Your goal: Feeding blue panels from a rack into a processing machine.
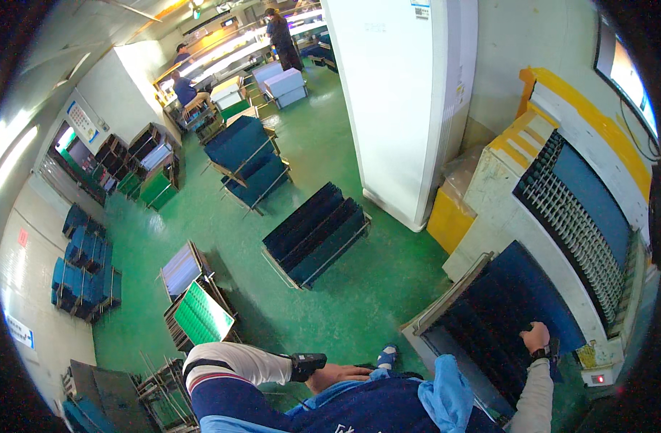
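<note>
My right hand [536, 336] is at the right, over a rack full of dark blue panels [482, 317]. Its fingers are curled closed at the edge of a large dark blue panel [536, 289] at the rack's right side; the fingertips are partly hidden. A dark watch or band circles that wrist. My left hand [337, 376] lies flat against my front, fingers stretched out and holding nothing. A black device is strapped at its wrist. Beyond the rack is a white machine with a roller conveyor [572, 206], and a blue panel [586, 184] lies along the rollers.
A tall white cabinet [402, 94] stands ahead, beside a yellow box [451, 222]. Racks of dark blue panels [316, 234] stand on the green floor, with another rack holding a shiny green panel [203, 314] at left. Several people are at a lit bench [229, 50] far off.
</note>
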The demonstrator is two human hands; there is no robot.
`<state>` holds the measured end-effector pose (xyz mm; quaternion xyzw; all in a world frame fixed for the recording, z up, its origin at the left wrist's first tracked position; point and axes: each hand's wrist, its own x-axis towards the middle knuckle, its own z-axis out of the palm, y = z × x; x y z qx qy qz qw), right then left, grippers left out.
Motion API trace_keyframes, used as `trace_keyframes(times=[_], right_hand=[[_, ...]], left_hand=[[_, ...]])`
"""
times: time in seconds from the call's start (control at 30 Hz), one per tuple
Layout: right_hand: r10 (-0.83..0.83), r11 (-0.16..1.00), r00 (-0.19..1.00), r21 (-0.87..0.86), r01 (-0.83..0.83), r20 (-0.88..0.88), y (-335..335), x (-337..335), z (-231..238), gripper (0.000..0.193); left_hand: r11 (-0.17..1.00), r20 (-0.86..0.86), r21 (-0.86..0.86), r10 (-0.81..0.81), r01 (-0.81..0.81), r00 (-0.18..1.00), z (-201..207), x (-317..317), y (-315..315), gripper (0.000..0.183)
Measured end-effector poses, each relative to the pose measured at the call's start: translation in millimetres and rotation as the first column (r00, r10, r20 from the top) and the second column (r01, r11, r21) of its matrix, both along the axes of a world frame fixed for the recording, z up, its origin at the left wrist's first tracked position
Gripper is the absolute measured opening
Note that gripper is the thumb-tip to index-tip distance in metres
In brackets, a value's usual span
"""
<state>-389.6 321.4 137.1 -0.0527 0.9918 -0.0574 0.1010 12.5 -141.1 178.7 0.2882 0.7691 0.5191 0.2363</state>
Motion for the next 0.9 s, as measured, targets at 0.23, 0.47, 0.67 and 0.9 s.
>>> trace_keyframes(times=[0.23,0.47,0.67,0.9], right_hand=[[-0.014,1.000,1.000,-0.011,0.014,-0.018,5,-2,-5,0.052],[0.033,0.999,0.999,-0.005,-0.034,-0.022,4,3,-1,0.050],[0.005,1.000,1.000,-0.015,-0.005,-0.030,4,-2,-8,0.049],[-0.035,0.999,0.999,0.023,0.034,0.000,4,-2,-7,0.052]], left_hand=[[0.994,0.000,-0.098,-0.038,0.037,0.999,-2,-1,3,0.108],[0.999,-0.004,-0.044,-0.021,0.021,1.000,-9,2,0,0.101],[0.995,-0.045,-0.094,-0.042,0.037,0.998,-4,-3,2,0.103],[0.993,-0.136,-0.108,-0.065,0.051,0.989,-22,-2,-2,0.104]])
